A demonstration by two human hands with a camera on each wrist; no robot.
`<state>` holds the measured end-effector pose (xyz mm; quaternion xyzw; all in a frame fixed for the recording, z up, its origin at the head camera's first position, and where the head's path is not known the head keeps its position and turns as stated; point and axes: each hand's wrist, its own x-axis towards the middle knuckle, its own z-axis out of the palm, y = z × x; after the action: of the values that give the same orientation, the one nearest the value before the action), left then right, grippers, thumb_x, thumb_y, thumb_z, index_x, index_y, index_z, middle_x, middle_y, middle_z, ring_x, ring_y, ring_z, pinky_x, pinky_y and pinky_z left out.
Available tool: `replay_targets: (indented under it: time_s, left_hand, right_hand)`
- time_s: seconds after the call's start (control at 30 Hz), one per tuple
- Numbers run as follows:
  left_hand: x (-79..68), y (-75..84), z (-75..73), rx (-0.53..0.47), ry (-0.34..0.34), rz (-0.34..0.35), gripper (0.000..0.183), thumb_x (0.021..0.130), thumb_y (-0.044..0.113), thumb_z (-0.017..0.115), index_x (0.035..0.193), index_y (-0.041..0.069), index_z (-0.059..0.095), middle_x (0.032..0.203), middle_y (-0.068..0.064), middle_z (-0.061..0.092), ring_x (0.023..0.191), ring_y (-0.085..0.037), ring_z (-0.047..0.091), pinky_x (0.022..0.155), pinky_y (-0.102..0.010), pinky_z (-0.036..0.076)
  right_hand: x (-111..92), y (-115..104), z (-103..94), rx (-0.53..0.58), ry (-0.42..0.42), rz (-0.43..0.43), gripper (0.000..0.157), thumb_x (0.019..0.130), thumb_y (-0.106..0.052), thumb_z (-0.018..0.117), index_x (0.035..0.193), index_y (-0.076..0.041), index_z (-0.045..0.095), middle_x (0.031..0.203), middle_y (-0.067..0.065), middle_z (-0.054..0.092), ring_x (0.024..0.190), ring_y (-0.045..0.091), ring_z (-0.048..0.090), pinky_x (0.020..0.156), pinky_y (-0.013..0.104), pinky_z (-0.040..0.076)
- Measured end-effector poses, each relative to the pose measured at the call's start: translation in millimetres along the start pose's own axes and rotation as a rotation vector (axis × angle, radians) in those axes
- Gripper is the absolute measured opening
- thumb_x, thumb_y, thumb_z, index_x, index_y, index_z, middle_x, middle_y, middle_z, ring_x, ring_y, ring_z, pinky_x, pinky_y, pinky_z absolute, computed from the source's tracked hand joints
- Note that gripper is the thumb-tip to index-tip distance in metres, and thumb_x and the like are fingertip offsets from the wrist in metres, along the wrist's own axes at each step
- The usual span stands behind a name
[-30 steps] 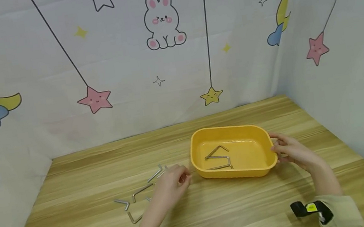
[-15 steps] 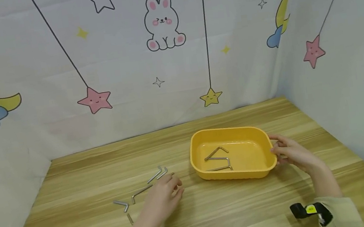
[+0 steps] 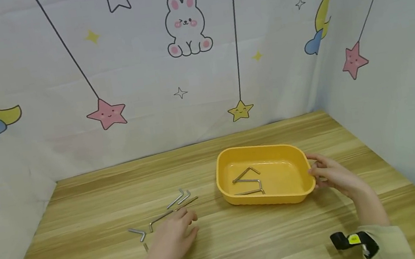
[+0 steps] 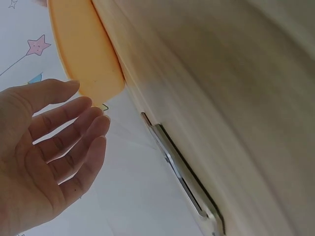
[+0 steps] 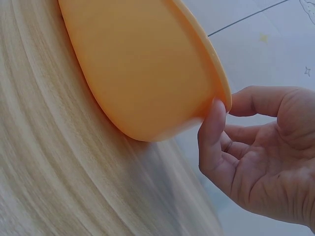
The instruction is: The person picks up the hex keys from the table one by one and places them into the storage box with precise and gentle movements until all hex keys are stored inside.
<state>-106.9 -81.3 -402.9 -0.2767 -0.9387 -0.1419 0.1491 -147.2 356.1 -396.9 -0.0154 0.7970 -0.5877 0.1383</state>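
Seeing the left hand's (image 4: pixel 39 169) relaxed palm takes its wrist view; the right hand (image 5: pixel 263 157) pinches a bin (image 5: pixel 142 69).

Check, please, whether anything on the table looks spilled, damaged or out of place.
Nothing clearly stands out; I see no spill or damage. The yellow tray sits upright, held by the right hand. The bent metal keys near the left hand lie at mixed angles, which looks merely untidy.

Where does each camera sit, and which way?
Head: worn on the head, facing forward and down at table, tray and metal rods; left hand and right hand show.
Left wrist: on that wrist, facing tray and metal rods; left hand shows.
Right wrist: on that wrist, facing tray; right hand shows, pinching it.
Both wrist views share the tray.
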Motion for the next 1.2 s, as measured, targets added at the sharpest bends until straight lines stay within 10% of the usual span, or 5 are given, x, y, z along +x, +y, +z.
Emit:
replay_targets:
  time_s: [1.2]
  left_hand:
    - [-30.0, -42.7, -3.0, 0.198, 0.009, 0.137, 0.032, 0.064, 0.012, 0.082, 0.074, 0.017, 0.052, 0.069, 0.008, 0.045, 0.061, -0.01, 0.049, 0.047, -0.023, 0.035]
  right_hand:
    - [-0.3, -1.6, 0.2, 0.001, 0.002, -0.002, 0.069, 0.097, -0.012, 0.049, 0.151, 0.002, 0.011, 0.085, 0.002, 0.045, 0.07, 0.008, 0.051, 0.071, 0.033, 0.057]
